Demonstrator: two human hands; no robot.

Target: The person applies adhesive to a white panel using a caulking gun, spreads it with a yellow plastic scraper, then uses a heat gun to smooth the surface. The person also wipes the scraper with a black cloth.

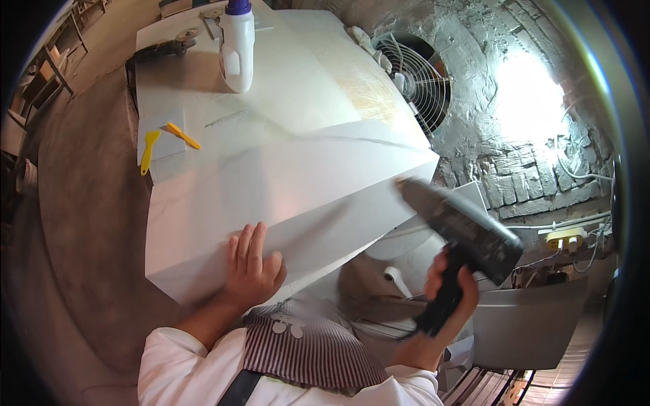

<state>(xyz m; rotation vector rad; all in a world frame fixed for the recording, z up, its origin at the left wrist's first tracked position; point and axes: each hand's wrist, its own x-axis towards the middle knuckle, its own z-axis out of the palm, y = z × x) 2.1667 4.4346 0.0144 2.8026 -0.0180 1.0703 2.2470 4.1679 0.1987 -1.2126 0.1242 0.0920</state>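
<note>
My right hand point(450, 287) grips the black handle of a heat gun point(467, 233), a dark body slightly blurred. The gun's tan nozzle points up-left, over the right end of a white marble-patterned panel point(223, 203). That panel lies on the table, with a front face point(332, 230) meeting its top along a straight edge. My left hand point(254, 267) rests at this near edge, fingers extended and flat against the surface, holding nothing. Whether the nozzle touches the panel is hard to make out; it appears slightly above.
On the table are a white bottle point(237, 57) with a purple cap, a yellow scraper point(149, 150), an orange-yellow cutter knife point(183, 136) and a black angle grinder point(162, 49). A round fan point(420, 84) sits in the right wall near a yellow power socket point(564, 239). A grey bin point(528, 325) stands lower right.
</note>
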